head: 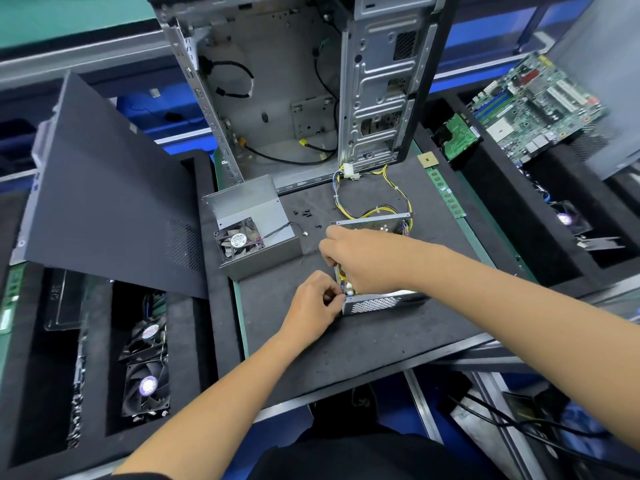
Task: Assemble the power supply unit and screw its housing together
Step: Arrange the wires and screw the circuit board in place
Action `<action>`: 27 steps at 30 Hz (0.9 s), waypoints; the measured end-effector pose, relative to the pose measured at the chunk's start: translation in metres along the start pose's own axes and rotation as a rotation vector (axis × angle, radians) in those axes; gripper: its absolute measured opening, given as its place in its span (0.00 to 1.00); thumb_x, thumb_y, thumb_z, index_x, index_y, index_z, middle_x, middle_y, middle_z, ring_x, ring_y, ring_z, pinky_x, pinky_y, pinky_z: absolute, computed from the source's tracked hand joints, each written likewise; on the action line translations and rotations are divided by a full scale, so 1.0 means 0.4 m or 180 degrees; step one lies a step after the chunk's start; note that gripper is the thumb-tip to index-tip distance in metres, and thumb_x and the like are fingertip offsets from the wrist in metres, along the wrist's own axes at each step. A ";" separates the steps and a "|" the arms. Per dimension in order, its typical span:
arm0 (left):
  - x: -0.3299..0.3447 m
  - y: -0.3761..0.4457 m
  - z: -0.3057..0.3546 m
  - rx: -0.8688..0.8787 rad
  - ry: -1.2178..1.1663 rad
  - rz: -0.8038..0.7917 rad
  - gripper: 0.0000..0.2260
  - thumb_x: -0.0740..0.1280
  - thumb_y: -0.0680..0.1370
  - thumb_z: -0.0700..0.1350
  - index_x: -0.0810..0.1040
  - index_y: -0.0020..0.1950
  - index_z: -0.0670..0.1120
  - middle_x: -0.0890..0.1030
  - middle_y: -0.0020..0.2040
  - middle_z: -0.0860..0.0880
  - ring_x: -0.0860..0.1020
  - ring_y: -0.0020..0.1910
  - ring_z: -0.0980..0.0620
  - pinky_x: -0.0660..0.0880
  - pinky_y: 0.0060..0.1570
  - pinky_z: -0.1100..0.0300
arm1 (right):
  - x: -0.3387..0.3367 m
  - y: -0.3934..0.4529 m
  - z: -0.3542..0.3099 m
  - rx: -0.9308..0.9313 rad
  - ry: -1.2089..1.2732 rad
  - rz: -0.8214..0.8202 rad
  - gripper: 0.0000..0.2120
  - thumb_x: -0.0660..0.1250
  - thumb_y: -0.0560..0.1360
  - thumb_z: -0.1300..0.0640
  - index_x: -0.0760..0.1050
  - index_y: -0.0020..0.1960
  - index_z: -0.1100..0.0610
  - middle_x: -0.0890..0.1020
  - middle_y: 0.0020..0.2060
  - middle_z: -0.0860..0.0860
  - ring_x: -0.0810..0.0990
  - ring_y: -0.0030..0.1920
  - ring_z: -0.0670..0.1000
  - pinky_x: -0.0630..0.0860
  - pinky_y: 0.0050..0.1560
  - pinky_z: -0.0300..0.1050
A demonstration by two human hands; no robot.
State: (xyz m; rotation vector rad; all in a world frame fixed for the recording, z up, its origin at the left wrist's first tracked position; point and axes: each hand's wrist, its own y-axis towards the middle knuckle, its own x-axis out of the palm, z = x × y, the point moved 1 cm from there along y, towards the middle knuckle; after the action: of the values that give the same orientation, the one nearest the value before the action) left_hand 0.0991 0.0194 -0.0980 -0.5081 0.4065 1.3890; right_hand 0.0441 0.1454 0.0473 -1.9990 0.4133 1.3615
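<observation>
Grip: both hands are curled at the near-left corner of the power supply base (377, 301); the left hand (313, 306) pinches something small at that corner, too hidden to be named, and the right hand (360, 259) reaches down into the open base with fingers bent, whatever it holds being covered.
Computer case (277, 81): stood upright at the back of the work mat (346, 341), its side open and its inside stripped.
Side panel (110, 202): laid tilted over the left trays, well apart from the hands.
Housing cover (256, 216): set open-side up to the left of the base, its fan (238, 241) fitted and the fan lead (287, 228) left loose and unplugged.
Power supply base: placed mid-mat under the hands, uncovered, with its yellow and black wire bundle (374, 195) trailing back toward the case.
Screws (306, 213): scattered on the mat between cover and base, none yet driven.
Risk, wiring: a wire could be trapped under the cover edge if the bundle is not tucked first.
Risk, fan lead: the housing could be closed with the fan unconnected.
Risk, screws: small and dark on a dark mat, they could be knocked away by a forearm.
</observation>
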 end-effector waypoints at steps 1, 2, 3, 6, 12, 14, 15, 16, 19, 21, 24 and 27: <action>-0.001 0.000 0.002 -0.0009 -0.0004 0.0006 0.11 0.71 0.73 0.38 0.72 0.36 0.50 0.73 0.38 0.56 0.72 0.35 0.62 0.66 0.36 0.74 | 0.000 0.001 -0.006 -0.0036 -0.0187 0.0053 0.06 0.62 0.74 0.61 0.70 0.51 0.58 0.71 0.49 0.53 0.72 0.40 0.54 0.63 0.38 0.44; -0.001 -0.001 0.003 -0.0020 -0.0034 0.0001 0.12 0.71 0.73 0.38 0.72 0.35 0.50 0.73 0.38 0.56 0.71 0.34 0.62 0.66 0.36 0.74 | 0.000 0.002 -0.011 -0.0057 -0.0371 0.0097 0.05 0.63 0.74 0.61 0.71 0.50 0.58 0.72 0.47 0.54 0.74 0.42 0.55 0.62 0.37 0.43; -0.002 -0.001 0.005 -0.0031 -0.0076 -0.0013 0.13 0.71 0.73 0.37 0.72 0.35 0.51 0.72 0.38 0.56 0.70 0.33 0.61 0.66 0.35 0.73 | -0.001 0.001 -0.017 -0.0052 -0.0547 0.0114 0.03 0.63 0.75 0.61 0.71 0.49 0.58 0.73 0.45 0.54 0.76 0.44 0.56 0.62 0.36 0.43; -0.006 0.001 0.004 -0.0037 -0.0165 -0.0112 0.11 0.70 0.73 0.36 0.74 0.34 0.48 0.70 0.37 0.56 0.67 0.30 0.61 0.65 0.34 0.72 | -0.002 0.004 -0.032 0.0021 -0.1049 0.0123 0.04 0.61 0.76 0.61 0.72 0.50 0.58 0.78 0.45 0.56 0.80 0.46 0.58 0.64 0.33 0.45; -0.021 0.005 0.023 -0.0041 -0.0276 -0.0164 0.17 0.69 0.70 0.32 0.73 0.32 0.54 0.71 0.36 0.56 0.69 0.30 0.63 0.64 0.34 0.74 | -0.006 -0.009 -0.052 0.0217 -0.0974 -0.0094 0.14 0.61 0.77 0.55 0.66 0.59 0.60 0.72 0.54 0.56 0.77 0.40 0.56 0.65 0.33 0.48; -0.025 0.006 0.028 -0.0109 -0.0268 -0.0109 0.20 0.69 0.69 0.31 0.70 0.30 0.54 0.70 0.34 0.57 0.70 0.29 0.66 0.65 0.32 0.75 | -0.013 -0.010 -0.065 0.0158 -0.0874 -0.0222 0.16 0.63 0.75 0.57 0.65 0.60 0.61 0.68 0.55 0.57 0.71 0.34 0.53 0.68 0.34 0.49; -0.026 0.006 0.029 -0.0135 -0.0271 -0.0082 0.21 0.69 0.69 0.30 0.69 0.29 0.54 0.70 0.33 0.57 0.70 0.28 0.67 0.65 0.32 0.76 | -0.014 -0.008 -0.070 0.0111 -0.0942 -0.0209 0.15 0.63 0.75 0.59 0.66 0.60 0.61 0.68 0.55 0.57 0.73 0.36 0.54 0.70 0.37 0.48; -0.024 0.006 0.029 -0.0159 -0.0284 -0.0064 0.21 0.69 0.69 0.30 0.68 0.28 0.54 0.69 0.32 0.57 0.70 0.27 0.67 0.65 0.31 0.76 | -0.014 -0.006 -0.072 0.0079 -0.1013 -0.0147 0.14 0.63 0.75 0.60 0.68 0.59 0.62 0.70 0.55 0.58 0.76 0.40 0.56 0.70 0.39 0.47; -0.025 0.013 0.030 -0.0203 -0.0311 -0.0103 0.22 0.69 0.69 0.30 0.67 0.27 0.54 0.68 0.31 0.57 0.68 0.25 0.66 0.64 0.30 0.76 | -0.025 -0.005 -0.074 0.0107 -0.1044 0.0042 0.05 0.64 0.74 0.64 0.71 0.49 0.59 0.76 0.51 0.58 0.79 0.48 0.58 0.68 0.38 0.45; -0.031 0.023 0.024 -0.0317 -0.0324 -0.0251 0.19 0.70 0.69 0.31 0.70 0.29 0.52 0.71 0.32 0.55 0.69 0.25 0.65 0.64 0.31 0.75 | -0.025 -0.007 -0.072 0.0112 -0.1150 0.0064 0.06 0.62 0.73 0.65 0.68 0.44 0.57 0.79 0.49 0.58 0.80 0.47 0.58 0.67 0.37 0.45; -0.038 0.036 0.013 -0.0488 -0.0383 -0.0457 0.13 0.73 0.70 0.33 0.75 0.31 0.48 0.75 0.33 0.52 0.69 0.26 0.62 0.65 0.28 0.71 | -0.017 -0.006 -0.057 0.0220 -0.1286 0.0076 0.04 0.60 0.77 0.62 0.73 0.50 0.58 0.79 0.50 0.57 0.81 0.49 0.58 0.68 0.37 0.45; -0.041 0.046 0.014 -0.0626 -0.0353 -0.0489 0.09 0.74 0.70 0.34 0.78 0.34 0.45 0.81 0.39 0.45 0.72 0.30 0.57 0.67 0.25 0.69 | -0.004 -0.004 -0.044 0.0214 -0.1493 0.0105 0.07 0.59 0.79 0.61 0.75 0.53 0.58 0.80 0.50 0.55 0.81 0.49 0.58 0.69 0.38 0.45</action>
State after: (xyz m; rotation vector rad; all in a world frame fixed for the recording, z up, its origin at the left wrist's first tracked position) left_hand 0.0786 0.0112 -0.0860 -0.6070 0.1382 1.3075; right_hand 0.0564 0.1343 0.0532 -1.5573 0.2698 1.7506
